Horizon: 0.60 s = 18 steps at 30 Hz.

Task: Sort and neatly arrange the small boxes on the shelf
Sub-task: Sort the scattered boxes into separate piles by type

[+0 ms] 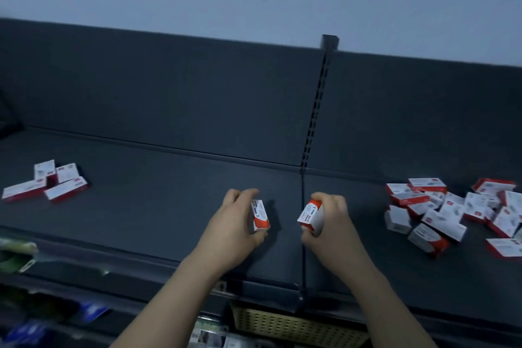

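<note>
Both of my hands hover over the middle of a dark grey shelf point(158, 178), each holding one small white-and-red box. My left hand point(234, 223) grips a box marked 3 point(260, 215) upright between thumb and fingers. My right hand point(327, 220) grips a second box point(310, 215), tilted, just right of the seam between shelf panels. A loose heap of several similar boxes point(452, 215) lies at the right. A small group of several boxes point(48, 181) lies at the far left.
The shelf's dark back panel point(197, 99) rises behind, with a slotted upright post point(316, 104) at the panel joint. Below the front edge point(169, 277) sit a perforated beige basket point(296, 325) and blurred goods at the lower left.
</note>
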Motion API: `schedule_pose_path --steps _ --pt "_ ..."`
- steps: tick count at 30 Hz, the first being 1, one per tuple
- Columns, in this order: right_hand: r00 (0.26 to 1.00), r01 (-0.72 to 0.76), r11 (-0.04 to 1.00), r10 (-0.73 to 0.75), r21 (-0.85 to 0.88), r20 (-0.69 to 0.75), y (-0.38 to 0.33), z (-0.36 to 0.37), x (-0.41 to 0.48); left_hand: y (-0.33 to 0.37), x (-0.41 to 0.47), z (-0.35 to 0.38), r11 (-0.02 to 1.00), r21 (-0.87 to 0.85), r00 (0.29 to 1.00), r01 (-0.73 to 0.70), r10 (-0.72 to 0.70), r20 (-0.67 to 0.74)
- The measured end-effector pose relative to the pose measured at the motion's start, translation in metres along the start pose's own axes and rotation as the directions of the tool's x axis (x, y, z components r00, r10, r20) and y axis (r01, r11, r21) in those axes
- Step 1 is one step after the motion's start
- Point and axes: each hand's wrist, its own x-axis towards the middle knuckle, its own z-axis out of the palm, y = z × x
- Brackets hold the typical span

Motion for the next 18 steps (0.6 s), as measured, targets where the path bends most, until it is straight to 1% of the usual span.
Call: schedule_pose_path --steps 7,13,18 --pt "0.999 0.013 1.000 -0.013 -0.008 0.030 -0.048 0.064 0.016 -0.065 0.004 -0.057 0.995 0.081 0.998 0.058 -0.056 -0.024" --pt "0.997 -0.021 0.999 0.024 -0.037 0.079 -0.063 0.098 0.045 -0.097 0.029 -0.075 0.987 0.133 0.996 0.093 -0.091 -0.022" --pt "0.988 0.061 0.995 -0.050 -0.076 0.144 -0.063 0.120 0.073 -0.121 0.054 -0.072 0.984 0.132 0.992 0.122 -0.126 0.020"
